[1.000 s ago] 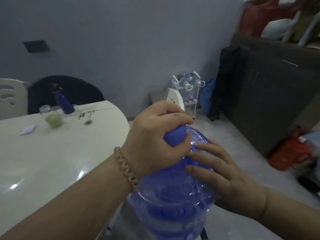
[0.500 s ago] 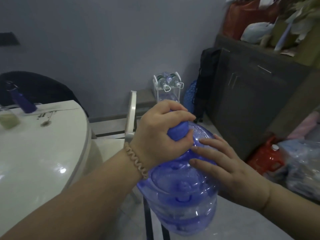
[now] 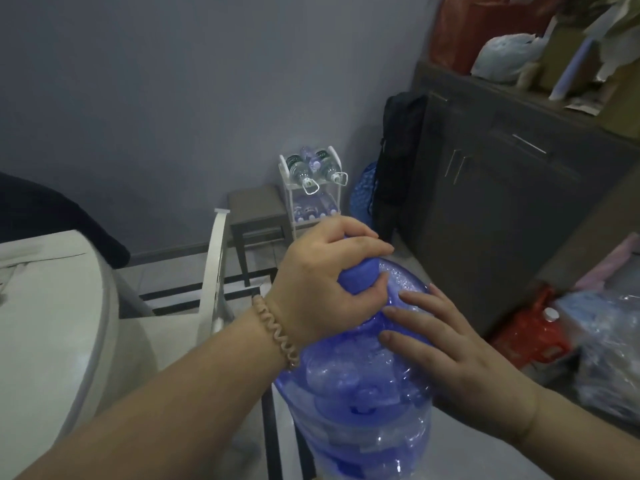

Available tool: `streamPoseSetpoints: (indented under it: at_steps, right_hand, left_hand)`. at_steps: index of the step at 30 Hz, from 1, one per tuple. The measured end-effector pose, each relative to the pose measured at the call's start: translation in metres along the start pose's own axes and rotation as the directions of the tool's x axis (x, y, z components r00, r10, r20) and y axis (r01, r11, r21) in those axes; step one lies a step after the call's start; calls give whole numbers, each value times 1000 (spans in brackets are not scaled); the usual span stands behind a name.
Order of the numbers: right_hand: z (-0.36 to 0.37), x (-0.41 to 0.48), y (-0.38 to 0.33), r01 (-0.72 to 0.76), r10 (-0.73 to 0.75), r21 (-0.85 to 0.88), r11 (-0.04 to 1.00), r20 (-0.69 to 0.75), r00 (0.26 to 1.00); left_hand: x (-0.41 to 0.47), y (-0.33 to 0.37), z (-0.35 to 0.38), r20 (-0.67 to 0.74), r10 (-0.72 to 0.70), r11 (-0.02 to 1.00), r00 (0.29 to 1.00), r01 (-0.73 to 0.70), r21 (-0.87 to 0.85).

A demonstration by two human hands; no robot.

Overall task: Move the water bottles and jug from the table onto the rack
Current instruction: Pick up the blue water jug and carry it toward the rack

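Head view, only one I've got. My left hand (image 3: 325, 282) is curled tight round the neck and cap of the blue jug (image 3: 363, 403), full wrap. My right hand (image 3: 457, 358) lies flat on the jug's shoulder, fingers straight, gripping nothing, only steadying.

The jug is off the table (image 3: 52, 323), hanging upright over the floor to its right. The rack (image 3: 311, 188) stands ahead against the wall, well apart, beside a stool (image 3: 256, 209). Water bottles (image 3: 304, 168) lie on its top tier and more on the tier below.

Step in hand, my call: carry to the rack. The neck grip alone looks weak for a load this size, so I'd slide the right hand under the base. Steer between the white chair (image 3: 214, 271) and the cabinet (image 3: 502, 220).
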State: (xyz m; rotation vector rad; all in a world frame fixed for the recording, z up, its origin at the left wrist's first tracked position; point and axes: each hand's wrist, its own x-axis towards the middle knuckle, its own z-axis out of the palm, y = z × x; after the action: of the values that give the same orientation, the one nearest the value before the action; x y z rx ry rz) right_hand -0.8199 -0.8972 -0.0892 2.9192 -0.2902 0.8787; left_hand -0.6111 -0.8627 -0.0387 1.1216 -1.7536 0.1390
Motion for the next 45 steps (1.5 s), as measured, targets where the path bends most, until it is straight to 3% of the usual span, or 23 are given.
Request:
streamPoseSetpoints:
  at_steps: [13,22,29,45]
  right_hand:
    - [88,133,154,87,-88,37,995,26,996]
    - [192,233,291,252,-251,183,950,-26,968]
    - [258,343,375,393,-385,207,896,-79,919]
    - [439,524,512,405,-400,329,853,-85,912]
  left_hand:
    - [90,-176,5,-95,-61,995,994,68,72]
    - [148,-314,16,-115,-163,943,980,189,273]
    - [195,-420,-2,-256,-195,881,947,284,379]
    - [266,-680,-32,-213,-263,835,941,332,439]
